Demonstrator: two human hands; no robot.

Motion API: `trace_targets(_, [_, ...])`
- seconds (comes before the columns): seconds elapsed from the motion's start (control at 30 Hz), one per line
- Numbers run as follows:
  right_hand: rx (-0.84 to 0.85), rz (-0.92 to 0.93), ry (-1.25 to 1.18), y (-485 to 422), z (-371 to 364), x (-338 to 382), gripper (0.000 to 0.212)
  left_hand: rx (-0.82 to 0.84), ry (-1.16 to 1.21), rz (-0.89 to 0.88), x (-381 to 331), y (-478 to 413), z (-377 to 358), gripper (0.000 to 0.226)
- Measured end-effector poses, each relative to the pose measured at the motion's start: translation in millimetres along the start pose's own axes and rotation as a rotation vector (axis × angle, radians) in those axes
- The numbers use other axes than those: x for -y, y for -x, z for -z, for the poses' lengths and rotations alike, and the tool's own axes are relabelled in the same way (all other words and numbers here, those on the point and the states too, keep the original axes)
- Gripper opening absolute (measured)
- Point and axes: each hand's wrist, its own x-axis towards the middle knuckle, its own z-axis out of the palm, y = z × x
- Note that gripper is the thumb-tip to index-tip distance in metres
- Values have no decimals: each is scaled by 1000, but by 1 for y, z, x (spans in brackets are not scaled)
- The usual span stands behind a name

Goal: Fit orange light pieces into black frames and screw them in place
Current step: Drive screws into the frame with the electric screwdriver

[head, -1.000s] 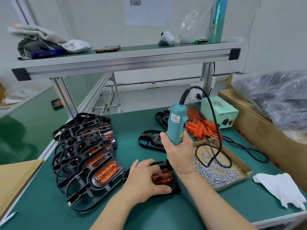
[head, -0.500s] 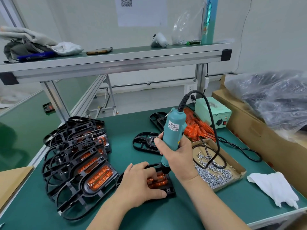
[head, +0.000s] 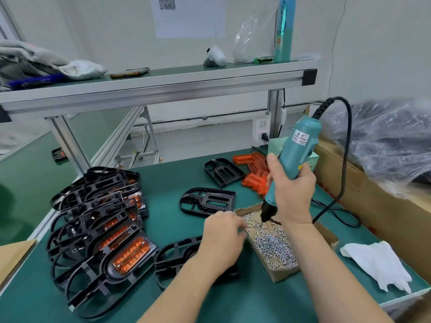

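Nearby, black frames (head: 207,202), translucent orange light pieces (head: 254,181)

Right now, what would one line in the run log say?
right hand grips screwdriver, bit over screw box | left hand at the screws, grip unclear | black frame on table under left forearm

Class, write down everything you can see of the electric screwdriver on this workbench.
The electric screwdriver has a teal, plastic-looking barrel with a white label, a dark chuck and a thin bit. A black cord with a ribbed collar leaves its top and loops downward. It is tilted, top leaning right, bit pointing down among the silver screws in the cardboard box. The right hand holds its lower half.
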Motion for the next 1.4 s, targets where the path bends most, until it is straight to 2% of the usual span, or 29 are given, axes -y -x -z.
trace_targets(0.2, [-128,105,213,-15,24,-9,26,131,-282,-48,-35,-26,-24,25])
trace_targets(0.43, [-141,85,191,-15,30,-12,27,179,-179,-24,-37,-32,-29,15])
trace_targets(0.6, [-156,55,177,-12,27,-11,28,172,-271,-76,-39,-29,-33,20])
trace_targets(0.7, [-161,53,171,-10,25,-10,26,217,-211,-73,-42,-30,-32,27])
trace_targets(0.87, [-184,43,152,-11,25,-7,24,162,2,-19,-40,-29,-31,25])
trace_targets(0.97, [-209,13,74,-11,25,-7,22,51,167,4,-38,-26,-23,24])
trace_targets(1.1, [-242,-37,-36,-8,19,-4,19,-60,657,238,-26,-18,-9,20])
trace_targets(1.23, [-268,-103,-137,-4,10,2,18,-55,1056,362,-3,-3,1,29])
trace_targets(1.4, [-258,-191,-265,7,-5,6,16,-52,1228,397,20,16,11,50])
